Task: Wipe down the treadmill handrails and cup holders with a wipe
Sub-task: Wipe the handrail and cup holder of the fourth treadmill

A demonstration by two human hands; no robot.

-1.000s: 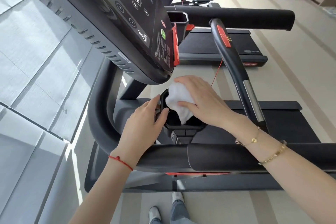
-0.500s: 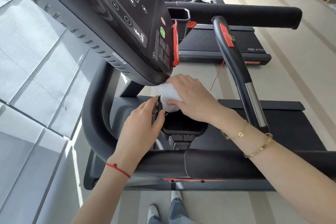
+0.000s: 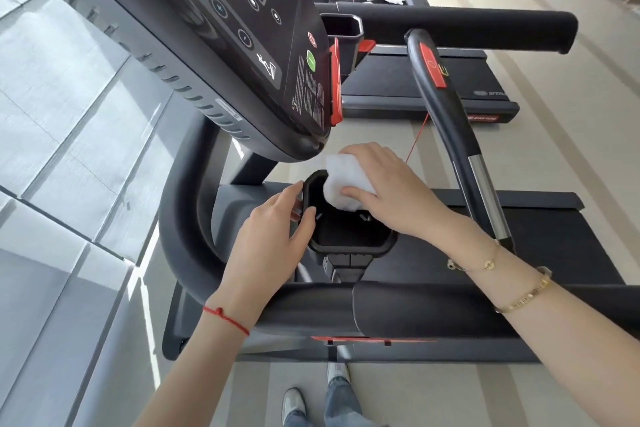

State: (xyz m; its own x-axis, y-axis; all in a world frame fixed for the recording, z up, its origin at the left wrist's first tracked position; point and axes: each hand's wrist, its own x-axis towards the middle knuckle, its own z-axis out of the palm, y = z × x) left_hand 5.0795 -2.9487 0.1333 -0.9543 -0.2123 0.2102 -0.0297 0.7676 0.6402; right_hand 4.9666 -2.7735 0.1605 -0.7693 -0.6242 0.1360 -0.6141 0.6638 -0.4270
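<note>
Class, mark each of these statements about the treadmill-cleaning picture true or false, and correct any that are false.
1. The right hand presses a white wipe at the far rim of the cup holder. True.
2. The left hand rests flat on the padded handrail. False: it grips the left edge of the cup holder; the handrail lies nearer the person, beneath both forearms.
3. A red string bracelet is on the left wrist. True.
4. The wipe is blue. False: it is white.
5. The cup holder holds a bottle. False: nothing shows inside it apart from the wipe at its far rim.
</note>
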